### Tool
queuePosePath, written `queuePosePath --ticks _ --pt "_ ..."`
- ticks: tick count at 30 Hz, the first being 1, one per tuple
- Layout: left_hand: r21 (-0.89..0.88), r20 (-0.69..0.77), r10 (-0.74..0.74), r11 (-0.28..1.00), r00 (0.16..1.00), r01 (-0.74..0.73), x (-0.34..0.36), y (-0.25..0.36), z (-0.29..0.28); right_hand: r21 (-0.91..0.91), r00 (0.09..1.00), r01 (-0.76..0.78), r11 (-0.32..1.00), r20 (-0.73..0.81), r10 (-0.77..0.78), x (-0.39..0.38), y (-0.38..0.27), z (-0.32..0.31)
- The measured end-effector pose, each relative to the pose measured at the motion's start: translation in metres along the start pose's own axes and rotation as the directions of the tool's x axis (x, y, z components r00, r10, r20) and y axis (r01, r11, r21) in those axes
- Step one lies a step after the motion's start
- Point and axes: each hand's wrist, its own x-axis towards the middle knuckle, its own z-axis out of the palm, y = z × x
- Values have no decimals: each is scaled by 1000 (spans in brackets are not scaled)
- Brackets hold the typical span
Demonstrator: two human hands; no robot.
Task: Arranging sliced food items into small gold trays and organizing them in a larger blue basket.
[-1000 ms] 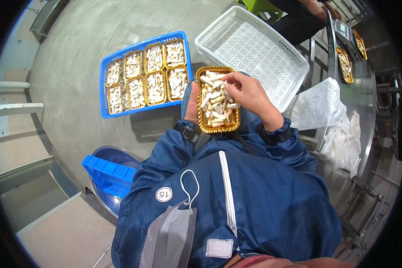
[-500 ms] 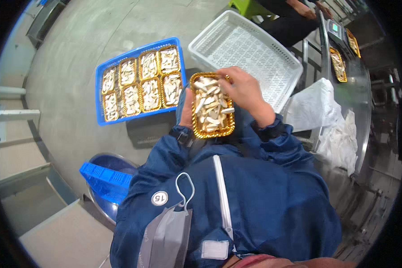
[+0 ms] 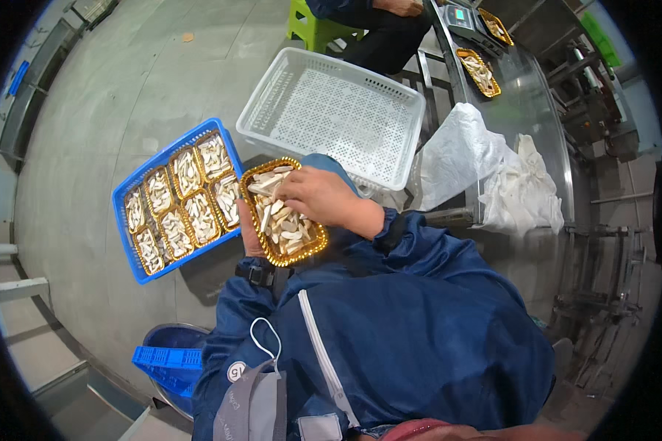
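Note:
My left hand [image 3: 249, 231] grips a gold-rimmed tray [image 3: 318, 248] by its left side, most of the fingers hidden beneath it. Pale mushroom slices [image 3: 290, 234] fill the tray, which tilts slightly in front of my body. Over its upper half, my right hand [image 3: 332, 200] reaches in from the right, fingertips bent down and pinched on the slices; which pieces they hold is partly hidden. To the left, a blue crate [image 3: 124, 234] carries several similar gold trays of slices in two rows.
Ahead lies a white perforated crate [image 3: 331, 99]. White plastic sheeting [image 3: 460, 151] drapes off the metal table [image 3: 526, 95] at right, where a scale [image 3: 469, 23] and gold trays stand. Another person sits near a green stool [image 3: 301, 26]. Lower left, a blue basket [image 3: 168, 359] rests in a round tub.
The view has shifted, so crates and table appear further left. The tray is turned the other way, and my right hand has moved from its upper edge further over the slices.

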Motion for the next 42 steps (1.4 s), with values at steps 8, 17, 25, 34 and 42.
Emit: queuePosePath --ticks 8,17,25,34,42 --pt "17 13 -52 999 999 52 9 1 -1 -11 995 30 999 -98 -31 -2 -18 -16" --pt "313 -160 98 949 982 -44 3 9 -14 -27 990 140 990 21 -139 6 -29 25" --pt "199 -170 78 979 982 -43 2 0 -23 58 955 273 960 105 -277 -3 -22 19" --pt "201 -95 30 980 995 -11 2 9 -27 267 985 113 957 93 -142 -8 -21 3" --pt "-33 74 -70 997 995 72 6 4 -4 20 999 -32 999 -13 33 -30 -12 -13"
